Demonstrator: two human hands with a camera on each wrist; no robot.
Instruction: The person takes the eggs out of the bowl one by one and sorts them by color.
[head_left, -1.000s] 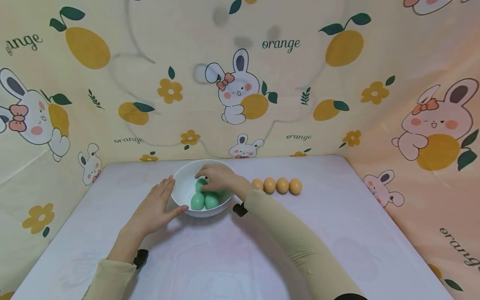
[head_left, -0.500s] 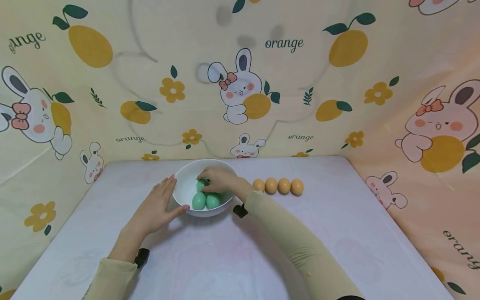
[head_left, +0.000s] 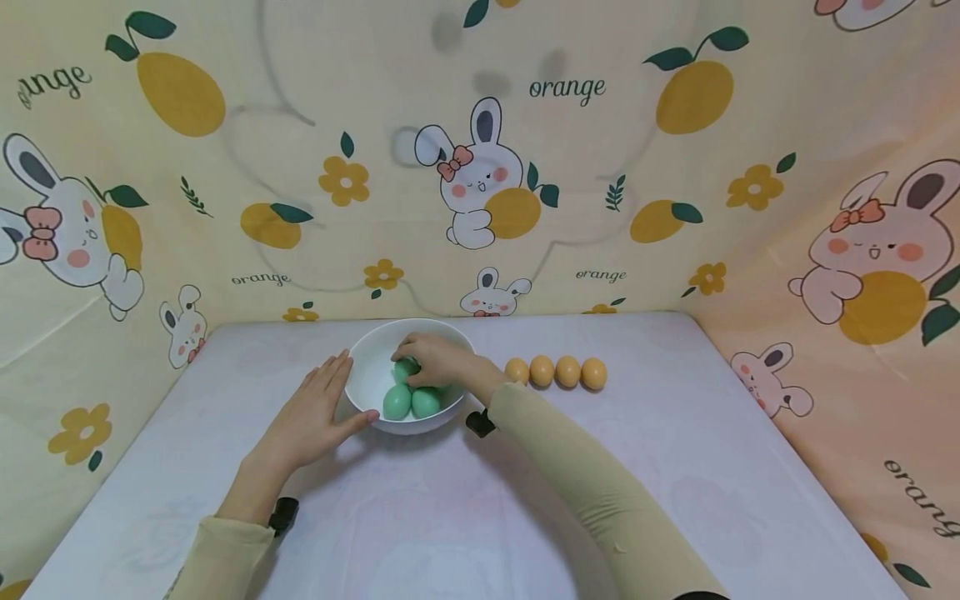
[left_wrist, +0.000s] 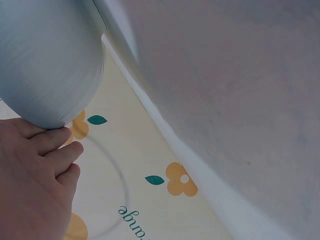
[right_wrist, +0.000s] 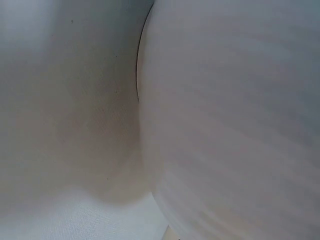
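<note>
Two pale sleeves [head_left: 600, 483] reach in over the white-covered table [head_left: 450, 525] from its near side. The left hand [head_left: 311, 419] lies with extended fingers along the outer left wall of a white bowl [head_left: 408, 428], thumb at the near rim; the bowl stands close to the table's far edge, just left of its middle. Inside, two front green eggs [head_left: 397, 402] sit side by side near the near wall. Just behind them the right hand [head_left: 437, 359] curls its fingers and thumb round an upper green egg [head_left: 403, 370], though the hand hides much of the grip. Against one second ago, those fingertips sit slightly lower on that egg, while bowl and left hand have held their places. Toward the far right corner, four yellow-orange eggs [head_left: 567, 372] remain lined up, the leftmost partly covered by the right forearm. Beyond the far edge rises a rabbit-print cloth [head_left: 585, 183].
</note>
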